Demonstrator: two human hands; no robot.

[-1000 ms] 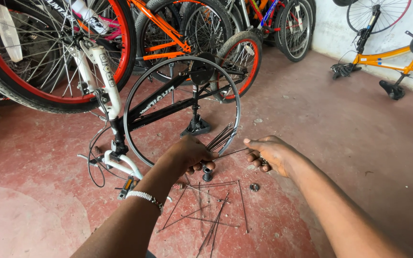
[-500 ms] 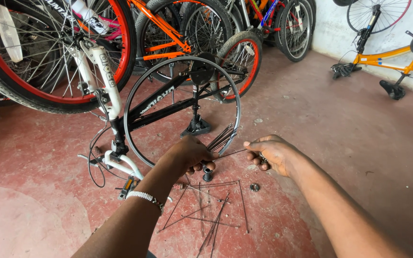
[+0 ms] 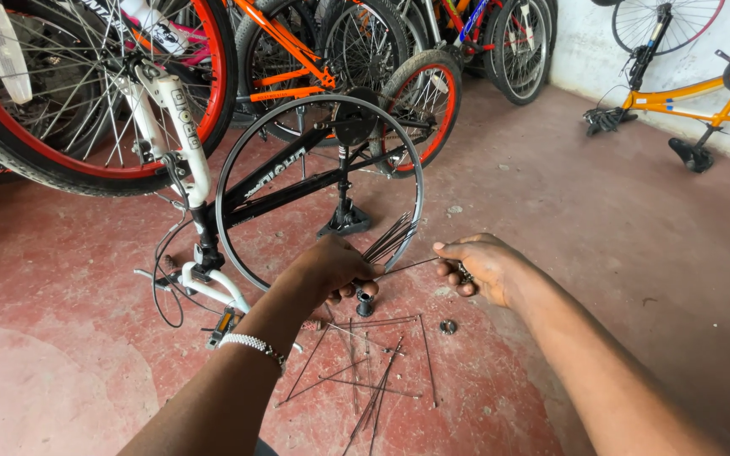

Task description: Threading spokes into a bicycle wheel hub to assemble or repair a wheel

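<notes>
My left hand (image 3: 331,268) reaches over the bottom of a bare bicycle rim (image 3: 238,160) standing upright on the red floor, and grips a fanned bundle of thin metal spokes (image 3: 389,236). My right hand (image 3: 479,266) pinches one spoke (image 3: 407,268) that runs between both hands, with a small metal part tucked in its fingers. A dark wheel hub (image 3: 365,304) stands on the floor just under my left hand. Several loose spokes (image 3: 365,363) lie scattered in front of me. A beaded bracelet (image 3: 251,342) circles my left wrist.
A black bicycle frame (image 3: 289,181) with a white fork (image 3: 166,110) lies behind the rim. Several bicycles with red and orange frames (image 3: 280,59) lean at the back. An orange bicycle (image 3: 694,93) stands by the white wall at right. A small ring (image 3: 448,326) lies on the floor.
My right hand has shifted slightly left, closer to my left hand, along the spoke. My left hand stays at the spoke bundle.
</notes>
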